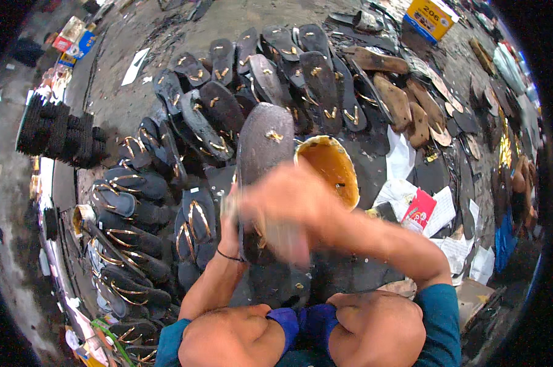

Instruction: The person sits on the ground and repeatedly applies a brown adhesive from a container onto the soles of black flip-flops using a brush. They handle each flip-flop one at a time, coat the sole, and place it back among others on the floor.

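My left hand [229,211] grips a dark sandal sole [261,144] along its left edge. The sole stands toe away from me, and gold strap ends poke through near its toe. Most of the left fingers are hidden behind it. My right hand [291,199] sweeps across the lower half of the sole, badly smeared by motion. I cannot make out its fingers or whether it holds anything. Just beyond it stands a round tub [336,165] with orange-yellow paste inside and a crusted rim, partly covered by the hand.
Several dark soles with gold strap ends [319,76] lie beyond my hands. Finished-looking sandals with gold straps [132,244] are piled at the left, near a black stack [59,131]. Brown shoe lasts [392,101], papers [401,153] and a yellow-blue box [432,18] are at the right.
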Available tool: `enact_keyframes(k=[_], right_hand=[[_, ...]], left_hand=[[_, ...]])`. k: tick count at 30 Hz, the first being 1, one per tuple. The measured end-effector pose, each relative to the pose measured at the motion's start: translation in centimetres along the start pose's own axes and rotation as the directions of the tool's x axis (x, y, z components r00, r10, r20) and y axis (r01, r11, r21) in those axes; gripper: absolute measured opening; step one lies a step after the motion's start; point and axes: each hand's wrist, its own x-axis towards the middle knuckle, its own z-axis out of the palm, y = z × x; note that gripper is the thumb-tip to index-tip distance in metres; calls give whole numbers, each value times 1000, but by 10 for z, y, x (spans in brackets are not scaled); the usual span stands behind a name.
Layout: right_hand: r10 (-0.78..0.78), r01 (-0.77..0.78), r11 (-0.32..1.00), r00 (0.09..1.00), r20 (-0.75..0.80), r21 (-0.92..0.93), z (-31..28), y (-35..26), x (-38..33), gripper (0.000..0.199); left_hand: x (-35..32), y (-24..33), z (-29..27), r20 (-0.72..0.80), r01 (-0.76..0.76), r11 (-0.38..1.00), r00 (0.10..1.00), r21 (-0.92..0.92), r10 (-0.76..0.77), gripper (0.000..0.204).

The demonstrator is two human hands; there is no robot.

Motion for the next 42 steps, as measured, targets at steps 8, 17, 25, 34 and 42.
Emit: enact_keyframes(k=[8,17,25,34,42], right_hand=[[54,-59,994,997,63,93,-3,-31,-11,46],[67,-122,975,958,280,185,22,-35,-29,37],[618,-614,786,784,-53,78,8,-28,-63,19],[761,-771,635,634,-139,-43,-9,-23,-94,18],[853,-890,455,427,-300,27,-36,-3,-134,19]], left_hand=[[25,-3,-19,134,308,619,941,-722,-311,48],[40,10,-33,83,193,664,978,-723,-193,49],[206,47,-140,-58,70,832,991,-550,-122,37],[393,65,-271,-435,14,982,895,-186,-95,15],[290,90,-99,-4,-400,617,837,678,546,32]])
